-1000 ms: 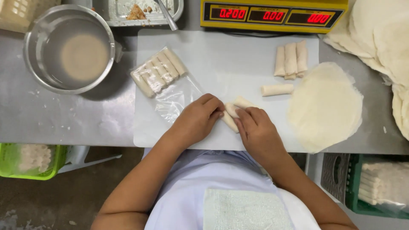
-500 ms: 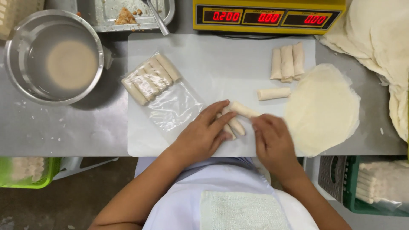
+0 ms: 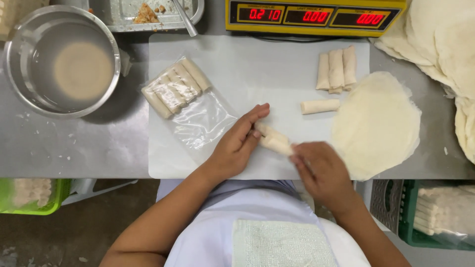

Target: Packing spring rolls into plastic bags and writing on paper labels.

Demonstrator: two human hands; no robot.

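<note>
White board [image 3: 247, 69]: roll [image 3: 273, 139] between both hands.

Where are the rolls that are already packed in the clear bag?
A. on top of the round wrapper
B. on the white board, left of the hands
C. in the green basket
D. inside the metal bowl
B: the clear bag of rolls lies on the white board, to the left of the left hand and right hand, which hold a roll.

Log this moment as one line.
left hand: touching pale rolled spring roll | right hand: at roll's other end | surface: white cutting board | nearby: round wrapper sheet, clear bag of rolls
</note>
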